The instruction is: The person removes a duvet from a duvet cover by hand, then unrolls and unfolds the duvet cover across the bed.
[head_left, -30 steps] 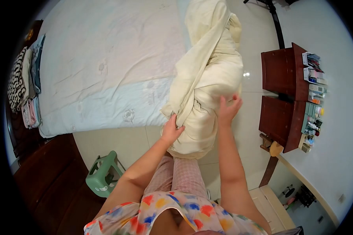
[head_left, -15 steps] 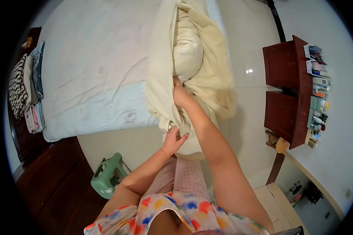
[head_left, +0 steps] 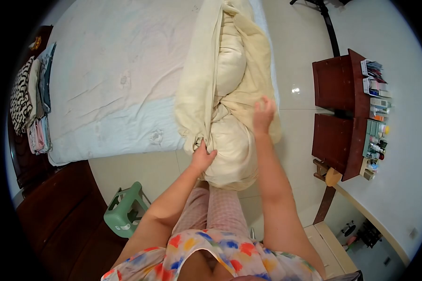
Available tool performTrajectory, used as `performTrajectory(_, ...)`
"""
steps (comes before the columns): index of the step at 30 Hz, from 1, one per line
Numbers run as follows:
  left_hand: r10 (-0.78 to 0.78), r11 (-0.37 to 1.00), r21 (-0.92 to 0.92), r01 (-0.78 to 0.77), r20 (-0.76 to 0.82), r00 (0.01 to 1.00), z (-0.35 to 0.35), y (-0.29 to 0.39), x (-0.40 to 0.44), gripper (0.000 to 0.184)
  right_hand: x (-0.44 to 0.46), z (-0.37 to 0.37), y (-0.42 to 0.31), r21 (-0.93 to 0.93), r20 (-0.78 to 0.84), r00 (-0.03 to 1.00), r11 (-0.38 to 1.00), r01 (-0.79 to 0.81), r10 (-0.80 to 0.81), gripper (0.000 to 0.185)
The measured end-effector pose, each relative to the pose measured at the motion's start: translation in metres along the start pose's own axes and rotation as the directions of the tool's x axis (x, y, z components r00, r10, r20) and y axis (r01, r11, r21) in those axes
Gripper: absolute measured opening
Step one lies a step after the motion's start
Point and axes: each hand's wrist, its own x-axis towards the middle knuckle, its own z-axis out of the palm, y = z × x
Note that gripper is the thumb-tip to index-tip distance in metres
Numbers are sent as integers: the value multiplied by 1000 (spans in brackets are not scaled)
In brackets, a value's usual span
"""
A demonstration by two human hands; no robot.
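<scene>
A cream duvet cover [head_left: 192, 100] lies lengthwise along the bed's right side, its long opening spread apart. Inside it shows a bunched, puffy cream duvet [head_left: 230, 70]; the near end bulges over the bed's edge by my legs. My left hand [head_left: 203, 158] is closed on the cover's gathered edge at the left of this near bulge. Over the cover's right flap hovers my right hand [head_left: 264, 114], fingers loosely bent and apart, with nothing in them.
The bed [head_left: 117, 93] has a pale sheet. At left are folded clothes [head_left: 23, 98] and a green plastic stool [head_left: 126, 210]. Dark red cabinets [head_left: 335, 84] with small bottles and baskets on top stand at right, near a wooden stool [head_left: 332, 177].
My right hand has come out of the cover's opening and moved right, above the flap. The near bulge of duvet now shows fuller. My left hand keeps its hold on the edge.
</scene>
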Motion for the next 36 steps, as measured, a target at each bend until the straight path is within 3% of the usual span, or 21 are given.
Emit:
performTrajectory(2, 38, 999, 39, -36, -40, 999, 7, -16, 5, 68, 19, -5, 47, -75, -194, 979, 994, -77, 62, 66)
performTrajectory(4, -22, 999, 39, 21, 14, 1000, 2, -12, 4, 71, 28, -9, 70, -164, -102, 943, 930, -329, 316, 75)
performTrajectory(7, -9, 999, 41, 9, 9, 1000, -3, -6, -1, 70, 33, -7, 112, -112, 145, 846, 858, -501, 513, 74)
performTrajectory(9, 6, 1000, 2, -6, -5, 1000, -1, -6, -5, 66, 27, -8, 129, 47, 407, 761, 821, -569, 504, 72)
performTrajectory(11, -2, 997, -75, 1, -7, 1000, 1, -8, -5, 62, 16, -27, 94, 251, 674, 649, 717, -650, 353, 74)
performTrajectory(13, 32, 974, -224, -33, -5, 999, 7, -19, -5, 59, -11, -29, 79, 193, 674, 690, 838, -510, 265, 67)
performTrajectory(15, 34, 914, -405, -20, 27, 999, 9, -24, -6, 59, -57, -41, 35, 123, 645, 755, 960, -250, 114, 64)
performTrajectory(17, 13, 803, -594, 49, 100, 995, 9, -25, -11, 64, -95, -61, -17, 141, 683, 730, 986, -86, -34, 66)
performTrajectory(19, 82, 692, -721, 30, 120, 989, 4, -7, -26, 72, -131, -53, -41, 44, 655, 740, 986, 163, -152, 72)
performTrajectory(20, 118, 630, -776, 24, 126, 985, 1, 3, -31, 77, -145, -48, -51, 46, 663, 729, 982, 183, -167, 73)
performTrajectory(25, -185, 866, -478, 147, -34, 982, 11, 25, -17, 89, -186, -35, -60, 107, 619, 705, 927, 360, -346, 75)
performTrajectory(26, -238, 895, -406, 184, -85, 968, 14, 29, -11, 90, -189, -38, -56, 156, 646, 686, 937, 312, -336, 78)
performTrajectory(29, -260, 865, -463, 192, -87, 962, 15, 55, -7, 82, -197, -40, -40, 179, 603, 705, 924, 337, -374, 74)
performTrajectory(32, -222, 950, -267, 161, -217, 951, 35, 12, 27, 66, -175, -56, -37, 77, 678, 705, 974, 211, -206, 63)
performTrajectory(35, -280, 929, -301, 214, -197, 940, 22, 20, 30, 55, -135, -73, -12, -269, 716, 698, 933, 239, 27, 48)
performTrajectory(36, -262, 921, -356, 158, -266, 928, 16, 28, 22, 48, -133, -81, 0, -315, 709, 704, 911, 267, 38, 43)
